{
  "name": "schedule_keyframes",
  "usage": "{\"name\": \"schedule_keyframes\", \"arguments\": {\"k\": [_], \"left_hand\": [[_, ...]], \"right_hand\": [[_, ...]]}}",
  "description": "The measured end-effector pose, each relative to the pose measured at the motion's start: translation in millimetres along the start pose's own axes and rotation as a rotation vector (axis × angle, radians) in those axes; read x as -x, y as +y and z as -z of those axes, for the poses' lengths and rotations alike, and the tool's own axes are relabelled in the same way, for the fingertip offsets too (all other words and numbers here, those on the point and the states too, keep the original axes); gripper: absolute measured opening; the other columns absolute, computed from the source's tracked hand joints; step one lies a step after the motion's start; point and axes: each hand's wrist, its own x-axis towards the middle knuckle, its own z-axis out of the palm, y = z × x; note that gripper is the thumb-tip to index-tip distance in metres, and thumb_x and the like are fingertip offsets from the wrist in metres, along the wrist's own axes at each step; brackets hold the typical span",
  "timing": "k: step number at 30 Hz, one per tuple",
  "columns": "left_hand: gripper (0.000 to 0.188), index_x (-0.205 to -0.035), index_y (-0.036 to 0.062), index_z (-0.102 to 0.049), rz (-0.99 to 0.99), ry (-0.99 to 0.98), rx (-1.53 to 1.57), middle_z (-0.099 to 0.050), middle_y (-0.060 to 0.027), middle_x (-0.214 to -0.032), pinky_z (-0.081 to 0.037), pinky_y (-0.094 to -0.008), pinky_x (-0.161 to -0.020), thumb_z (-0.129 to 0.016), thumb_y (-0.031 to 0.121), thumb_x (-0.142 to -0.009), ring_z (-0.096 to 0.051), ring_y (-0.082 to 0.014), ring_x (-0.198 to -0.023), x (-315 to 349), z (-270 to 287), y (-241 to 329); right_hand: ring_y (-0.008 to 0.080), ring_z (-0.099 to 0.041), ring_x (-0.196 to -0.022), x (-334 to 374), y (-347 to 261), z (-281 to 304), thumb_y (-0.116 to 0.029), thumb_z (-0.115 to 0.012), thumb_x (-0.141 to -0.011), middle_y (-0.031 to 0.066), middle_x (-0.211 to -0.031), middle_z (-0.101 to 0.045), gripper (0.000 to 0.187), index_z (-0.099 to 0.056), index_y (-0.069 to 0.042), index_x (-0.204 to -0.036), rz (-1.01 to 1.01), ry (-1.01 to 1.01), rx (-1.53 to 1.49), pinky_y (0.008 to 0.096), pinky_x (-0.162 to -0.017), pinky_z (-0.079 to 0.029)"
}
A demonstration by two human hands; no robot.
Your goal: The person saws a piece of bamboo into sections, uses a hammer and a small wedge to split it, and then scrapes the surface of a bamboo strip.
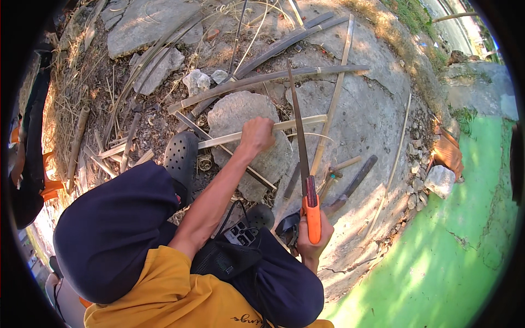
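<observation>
My left hand (258, 135) is closed in a fist around a pale split bamboo strip (219, 140), holding it across a flat grey rock (240, 109). The strip's right end sticks out past the rock. In my right hand (315, 243) is a handsaw (311, 216) with an orange handle, its long dark blade pointing away from me. The blade crosses the strip to the right of my left fist; whether it touches cannot be made out. A thin dark strip (254, 174) lies slantwise beneath the bamboo.
Long bamboo pieces (262, 80) lie across the ground beyond the rock. Short dark sticks (358, 177) rest right of the saw. My shoe (180, 158) is beside the rock. Stones (440, 180) edge a green-painted floor (437, 246). A partly visible person (33, 142) is at the far left.
</observation>
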Motion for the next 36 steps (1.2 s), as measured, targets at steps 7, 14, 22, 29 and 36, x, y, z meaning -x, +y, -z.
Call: {"name": "schedule_keyframes", "arguments": {"k": [7, 14, 22, 29, 36], "left_hand": [[0.022, -0.087, 0.0039, -0.079, -0.040, 0.059, 0.004, -0.070, -0.0263, -0.078, -0.056, -0.0541, -0.070, -0.065, 0.007, -0.070, -0.071, -0.0453, -0.075, 5, -5, 1], [0.023, -0.088, 0.0046, -0.079, -0.060, -0.006, 0.053, -0.071, -0.0254, -0.078, -0.056, -0.0539, -0.075, -0.065, 0.010, -0.070, -0.070, -0.0452, -0.078, -1, 3, -1], [0.037, -0.093, 0.0062, -0.076, -0.139, 0.031, 0.182, -0.066, -0.0190, -0.066, -0.052, -0.0532, -0.066, -0.073, 0.042, -0.085, -0.067, -0.0413, -0.067, 8, 17, 8], [0.045, -0.093, 0.0103, -0.074, -0.295, 0.097, 0.115, -0.064, -0.0151, -0.063, -0.048, -0.0502, -0.056, -0.066, 0.054, -0.098, -0.067, -0.0375, -0.063, 23, 2, 17], [0.041, -0.088, 0.0111, -0.072, -0.351, 0.198, 0.083, -0.066, -0.0142, -0.066, -0.050, -0.0500, -0.056, -0.067, 0.051, -0.097, -0.067, -0.0364, -0.063, 38, -20, 9]], "right_hand": [[0.0164, -0.061, -0.055, 1, -14, 8, -0.004, -0.067, -0.083, 0.0077, -0.067, -0.063, 0.013, -0.066, 0.004, -0.094, -0.019, -0.040, 0.042, 0.0312, -0.058, -0.049], [0.0091, -0.058, -0.059, 38, -7, 59, -0.013, -0.069, -0.083, 0.0024, -0.072, -0.062, 0.032, -0.069, 0.009, -0.106, -0.229, 0.053, -0.357, 0.0263, -0.057, -0.046], [0.0134, -0.062, -0.069, 32, 19, 40, -0.015, -0.065, -0.089, 0.0094, -0.082, -0.068, 0.036, -0.069, 0.009, -0.116, 0.104, 0.019, 0.047, 0.0275, -0.064, -0.051], [0.0167, -0.059, -0.058, 26, 41, -2, -0.012, -0.071, -0.088, 0.0092, -0.069, -0.063, 0.016, -0.066, 0.002, -0.093, 0.058, 0.146, -0.073, 0.0306, -0.060, -0.049], [0.0123, -0.057, -0.068, 50, 75, -7, -0.011, -0.066, -0.091, 0.0069, -0.088, -0.066, 0.029, -0.066, 0.007, -0.114, -0.084, 0.094, -0.158, 0.0265, -0.066, -0.048]]}}
